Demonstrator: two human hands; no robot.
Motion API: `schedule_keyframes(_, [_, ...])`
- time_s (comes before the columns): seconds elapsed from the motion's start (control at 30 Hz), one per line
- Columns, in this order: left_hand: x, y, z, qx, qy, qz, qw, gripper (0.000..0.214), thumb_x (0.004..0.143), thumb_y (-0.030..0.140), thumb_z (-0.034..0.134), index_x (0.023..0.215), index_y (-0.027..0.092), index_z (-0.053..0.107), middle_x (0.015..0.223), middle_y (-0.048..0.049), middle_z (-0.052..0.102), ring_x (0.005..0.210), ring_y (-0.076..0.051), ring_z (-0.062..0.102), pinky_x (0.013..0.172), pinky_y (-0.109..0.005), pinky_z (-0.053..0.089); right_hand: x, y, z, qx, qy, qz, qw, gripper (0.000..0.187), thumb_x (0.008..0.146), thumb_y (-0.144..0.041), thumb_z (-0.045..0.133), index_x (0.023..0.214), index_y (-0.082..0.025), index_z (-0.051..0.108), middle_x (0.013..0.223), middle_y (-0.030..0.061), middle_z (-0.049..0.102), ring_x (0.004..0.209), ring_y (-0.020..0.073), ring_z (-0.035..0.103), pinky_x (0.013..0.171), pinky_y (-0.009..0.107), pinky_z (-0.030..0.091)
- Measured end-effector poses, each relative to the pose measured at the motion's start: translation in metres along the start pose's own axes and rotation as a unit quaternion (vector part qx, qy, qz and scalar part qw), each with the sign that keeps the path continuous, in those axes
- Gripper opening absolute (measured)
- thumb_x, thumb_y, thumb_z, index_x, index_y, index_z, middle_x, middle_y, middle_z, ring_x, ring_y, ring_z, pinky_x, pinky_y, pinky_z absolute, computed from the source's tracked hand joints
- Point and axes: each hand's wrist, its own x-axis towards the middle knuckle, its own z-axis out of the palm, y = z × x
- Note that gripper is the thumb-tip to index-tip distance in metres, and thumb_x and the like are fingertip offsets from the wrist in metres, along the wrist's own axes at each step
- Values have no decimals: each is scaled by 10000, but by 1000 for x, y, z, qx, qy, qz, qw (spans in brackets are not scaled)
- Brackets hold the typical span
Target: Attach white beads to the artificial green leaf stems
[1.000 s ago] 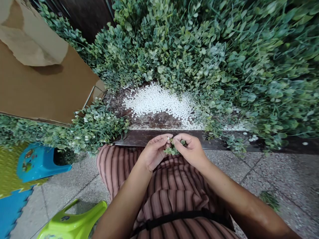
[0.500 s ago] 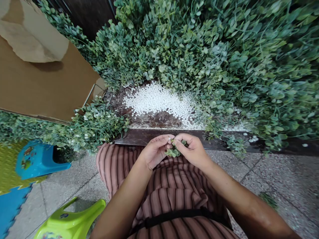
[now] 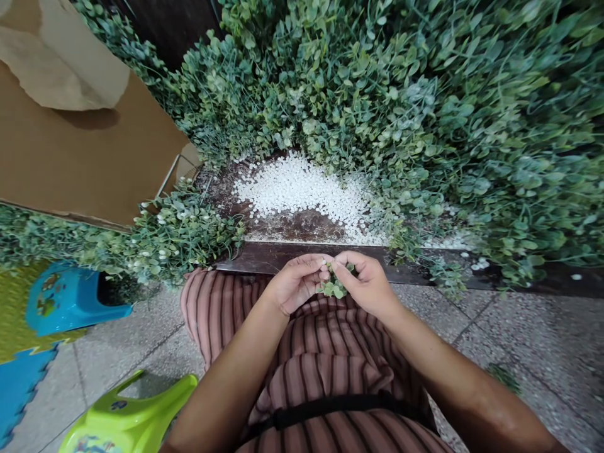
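Note:
My left hand (image 3: 298,281) pinches a small white bead-like piece (image 3: 324,262), mostly covered by the fingertips. My right hand (image 3: 364,281) is closed on a small green leafy sprig (image 3: 334,287), whose leaves hang below the fingers. The fingertips of both hands meet over my lap, where the white piece touches or nearly touches the sprig's stem; the exact contact is hidden. Just beyond the hands, a heap of small white pieces (image 3: 302,185) lies on a dark brown tabletop (image 3: 297,228).
Piled leafy greenery (image 3: 377,94) covers the back and right of the table. A cardboard box (image 3: 75,157) stands at left, with more sprigs (image 3: 184,236) before it. On the tiled floor are a green stool (image 3: 127,415) and a blue stool (image 3: 66,299) by foam mats (image 3: 21,390).
My fingertips have drawn closer together, covering more of the white piece. The sprig has shifted slightly right and turned, showing its leaves lower down.

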Motion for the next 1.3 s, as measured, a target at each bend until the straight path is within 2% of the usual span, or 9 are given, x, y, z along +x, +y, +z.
schedule_keyframes(0.13, [0,0,-1,3,2,-5,1000,180,604,196,727,735,86,672,540,-19,601,497,-86,551,525,-203,457,-2,0,2,1,5,-9,1000,244,805,-324,468,625,-171,529,577,7,549,531,107,484,535,221,408])
schedule_keyframes(0.27, [-1,-2,3,-7,36,2,999,101,645,142,702,720,85,664,572,-25,624,518,-74,574,554,-178,480,-2,0,3,-12,32,-20,999,246,797,-335,484,606,-182,503,554,-7,512,532,108,473,540,225,414])
schedule_keyframes(0.37, [-2,-4,6,-32,52,15,998,71,672,130,683,731,98,660,593,-19,636,525,-70,587,556,-167,498,-2,-2,4,3,49,-22,999,242,801,-357,493,633,-184,519,579,-3,540,556,114,500,563,229,431])
schedule_keyframes(0.53, [-4,-3,8,-52,55,40,996,82,658,122,693,731,105,662,598,-14,650,499,-62,588,523,-147,507,-1,-3,4,20,36,-26,999,223,805,-368,517,689,-183,563,623,10,593,589,123,540,587,232,449])
schedule_keyframes(0.67, [-7,-1,8,-38,66,34,996,75,669,133,689,733,106,659,583,-11,643,497,-61,590,509,-139,509,0,-3,3,-5,21,-28,999,275,808,-417,517,670,-183,560,613,12,579,587,125,528,591,239,449])
schedule_keyframes(0.93, [-4,-4,6,-33,44,33,998,128,646,180,719,716,102,646,508,19,561,428,-28,506,406,-95,430,4,-4,-2,-9,-53,-40,998,379,835,-490,457,643,-175,545,612,19,584,591,128,523,585,245,432])
schedule_keyframes(1.1, [-3,-4,0,-34,33,8,999,125,645,173,715,717,101,642,490,17,558,402,-34,510,384,-97,432,2,-7,1,-3,-52,-47,998,383,848,-469,447,626,-173,544,598,13,571,566,117,508,571,232,418])
schedule_keyframes(1.3, [-4,-3,-3,-31,12,5,999,114,653,170,707,698,96,632,491,11,569,390,-38,524,390,-97,446,0,-7,6,2,-32,-48,998,383,849,-467,443,615,-175,524,530,-15,485,500,99,436,499,212,377])
